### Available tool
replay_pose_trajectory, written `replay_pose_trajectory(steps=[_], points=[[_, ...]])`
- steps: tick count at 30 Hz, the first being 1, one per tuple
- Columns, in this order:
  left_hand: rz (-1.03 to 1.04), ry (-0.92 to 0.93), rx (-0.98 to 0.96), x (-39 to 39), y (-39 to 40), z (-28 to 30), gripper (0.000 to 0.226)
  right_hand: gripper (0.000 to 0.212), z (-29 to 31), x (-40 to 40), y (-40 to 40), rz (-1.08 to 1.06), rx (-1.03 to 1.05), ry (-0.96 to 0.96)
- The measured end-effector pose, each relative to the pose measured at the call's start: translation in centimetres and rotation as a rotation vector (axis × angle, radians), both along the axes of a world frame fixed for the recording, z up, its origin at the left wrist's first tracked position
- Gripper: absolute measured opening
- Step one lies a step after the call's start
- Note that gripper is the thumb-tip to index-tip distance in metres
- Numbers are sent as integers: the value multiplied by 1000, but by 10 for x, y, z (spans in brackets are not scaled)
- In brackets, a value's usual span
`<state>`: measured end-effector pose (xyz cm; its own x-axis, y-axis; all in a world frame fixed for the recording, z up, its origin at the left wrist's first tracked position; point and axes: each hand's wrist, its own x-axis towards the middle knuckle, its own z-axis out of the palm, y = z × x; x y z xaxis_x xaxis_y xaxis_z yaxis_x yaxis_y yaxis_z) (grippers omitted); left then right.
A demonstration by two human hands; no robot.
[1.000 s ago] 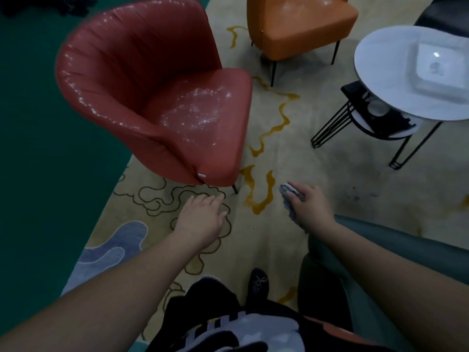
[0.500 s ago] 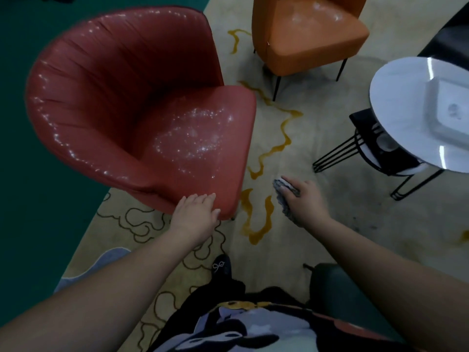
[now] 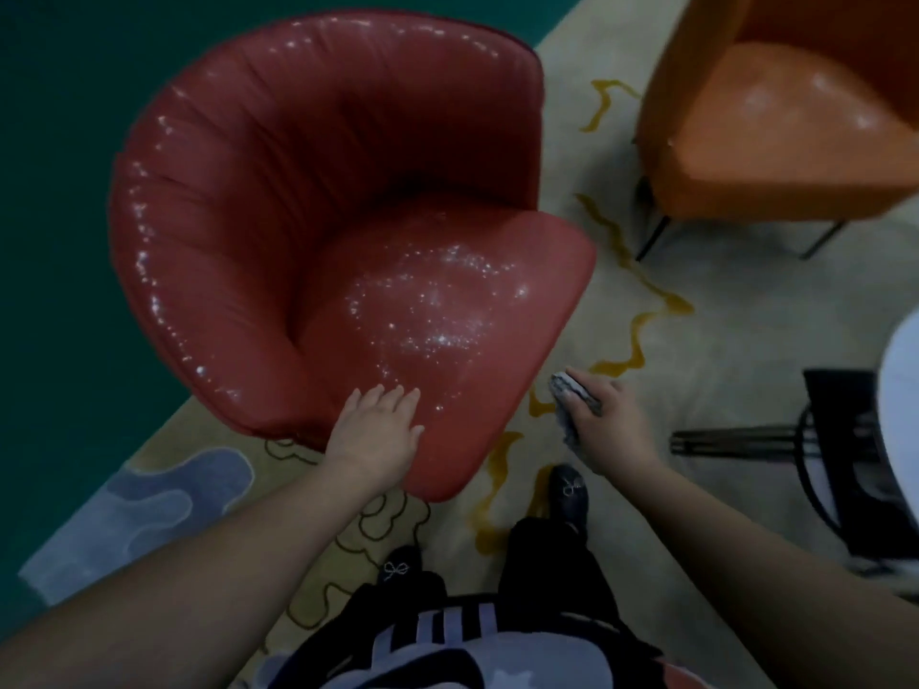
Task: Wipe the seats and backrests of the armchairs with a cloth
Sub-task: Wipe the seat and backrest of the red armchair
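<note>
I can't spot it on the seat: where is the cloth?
In the head view, the cloth is bunched in the right hand, over the rug just right of the red armchair.

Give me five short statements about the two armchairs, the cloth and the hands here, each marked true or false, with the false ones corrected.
1. The right hand grips the grey cloth. True.
2. The cloth is pressed on the red armchair's seat. False: it is held beside the red armchair, above the rug.
3. The left hand lies over the seat's front edge, fingers straight. True.
4. The orange armchair stands left of the red one. False: it stands to the right.
5. The red seat looks dry and matt. False: glistening specks cover it.
</note>
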<state>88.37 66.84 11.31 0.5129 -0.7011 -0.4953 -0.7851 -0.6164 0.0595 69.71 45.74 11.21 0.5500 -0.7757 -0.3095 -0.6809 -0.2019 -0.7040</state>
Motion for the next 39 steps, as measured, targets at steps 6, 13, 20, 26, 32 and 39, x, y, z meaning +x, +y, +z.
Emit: replay_pose_trajectory(steps=[6, 13, 20, 26, 32, 39], points=[[276, 9, 28, -22, -35, -7, 57, 31, -8, 34, -100, 295, 24, 54], [582, 57, 8, -42, -40, -10, 58, 28, -10, 101, -127, 591, 37, 71], [773, 85, -31, -15, -39, -25, 60, 29, -6, 183, -109, 776, 65, 33], [973, 107, -77, -12, -31, -46, 60, 29, -24, 227, -104, 921, 64, 77], [1234, 158, -94, -36, -42, -81, 59, 35, -60, 265, -101, 1157, -16, 137], [1640, 164, -59, -63, -84, -126, 63, 43, -109, 310, -93, 1545, 5, 108]])
